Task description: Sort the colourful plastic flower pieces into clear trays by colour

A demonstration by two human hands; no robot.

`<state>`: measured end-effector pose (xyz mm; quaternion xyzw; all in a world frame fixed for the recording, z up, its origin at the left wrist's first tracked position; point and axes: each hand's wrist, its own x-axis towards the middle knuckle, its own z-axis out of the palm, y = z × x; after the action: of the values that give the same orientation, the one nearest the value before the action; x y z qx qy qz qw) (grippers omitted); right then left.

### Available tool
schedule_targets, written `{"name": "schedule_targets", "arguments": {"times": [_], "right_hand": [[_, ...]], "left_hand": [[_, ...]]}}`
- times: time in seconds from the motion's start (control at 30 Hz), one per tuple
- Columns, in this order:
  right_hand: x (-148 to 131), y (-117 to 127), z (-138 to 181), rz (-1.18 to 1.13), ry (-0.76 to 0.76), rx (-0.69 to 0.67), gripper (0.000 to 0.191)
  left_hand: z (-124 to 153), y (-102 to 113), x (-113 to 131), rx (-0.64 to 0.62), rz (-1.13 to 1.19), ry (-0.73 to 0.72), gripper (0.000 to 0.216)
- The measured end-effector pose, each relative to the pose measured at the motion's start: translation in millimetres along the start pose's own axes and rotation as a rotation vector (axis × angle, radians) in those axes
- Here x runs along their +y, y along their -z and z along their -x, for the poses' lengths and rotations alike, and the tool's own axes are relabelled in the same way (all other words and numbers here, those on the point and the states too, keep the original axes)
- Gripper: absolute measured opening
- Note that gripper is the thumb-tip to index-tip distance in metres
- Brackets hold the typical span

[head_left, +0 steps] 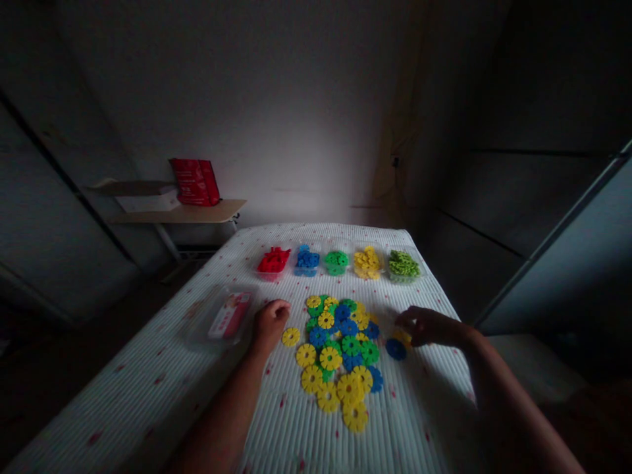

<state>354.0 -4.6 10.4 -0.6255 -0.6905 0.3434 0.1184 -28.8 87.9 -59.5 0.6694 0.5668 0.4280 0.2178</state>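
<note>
Flower-shaped plastic discs in yellow, blue and green lie in a loose pile [340, 355] on the striped cloth in front of me. My left hand [270, 324] rests at the pile's left side, fingers curled in, with no disc visible in it. Just right of it lies a single yellow disc [291, 337]. On the other side, my right hand [423, 326] hovers with bent, parted fingers over a yellow disc [405, 338] that it partly hides. A dark blue disc [395, 349] lies beside that one, apart from the pile.
Behind the pile stand clear tubs of red pieces [273, 261], blue pieces [307, 261], green pieces [336, 261], yellow pieces [367, 262] and light-green pieces [403, 264]. A clear plastic box [200, 326] with a pink-and-white label is at left. Farther back, a side table [212, 211] holds a red bag [195, 182].
</note>
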Motion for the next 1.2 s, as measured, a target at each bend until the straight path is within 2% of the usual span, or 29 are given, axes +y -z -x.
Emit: {"name": "schedule_targets", "arguments": {"times": [0.1, 0.2, 0.33, 0.43, 0.5, 0.63, 0.73, 0.8, 0.9, 1.03, 1.2], "right_hand": [[-7, -7, -2, 0.237, 0.123, 0.022, 0.043], [-12, -12, -9, 0.347, 0.148, 0.035, 0.031], [-15, -12, -13, 0.203, 0.076, 0.204, 0.004], [-22, -12, -11, 0.064, 0.065, 0.252, 0.016], [-33, -16, -7, -0.053, 0.123, 0.177, 0.02], [-66, -38, 5, -0.285, 0.305, -0.185, 0.031], [-93, -56, 13, -0.245, 0.433, -0.312, 0.025], [-107, -62, 18, -0.143, 0.498, -0.34, 0.021], [-118, -66, 22, -0.001, 0.513, -0.336, 0.03], [-120, -72, 20, 0.168, 0.458, -0.267, 0.042], [-122, -79, 16, 0.274, 0.355, -0.235, 0.037]], "left_hand": [[0, 1, 2, 0.007, -0.012, -0.004, 0.018], [0, 2, 4, -0.001, -0.03, 0.008, 0.019], [1, 4, 6, -0.003, -0.04, 0.019, 0.019], [1, 3, 7, -0.005, -0.036, 0.02, 0.019], [0, 3, 7, -0.011, -0.027, 0.018, 0.019], [1, 2, 7, -0.016, -0.019, 0.015, 0.02], [1, 3, 7, -0.02, -0.021, 0.019, 0.02], [2, 3, 8, -0.024, -0.021, 0.02, 0.02], [2, 2, 9, -0.012, -0.026, 0.019, 0.02], [2, 2, 10, 0.001, -0.042, 0.016, 0.02], [1, 2, 8, 0.006, -0.052, 0.007, 0.019]]}}
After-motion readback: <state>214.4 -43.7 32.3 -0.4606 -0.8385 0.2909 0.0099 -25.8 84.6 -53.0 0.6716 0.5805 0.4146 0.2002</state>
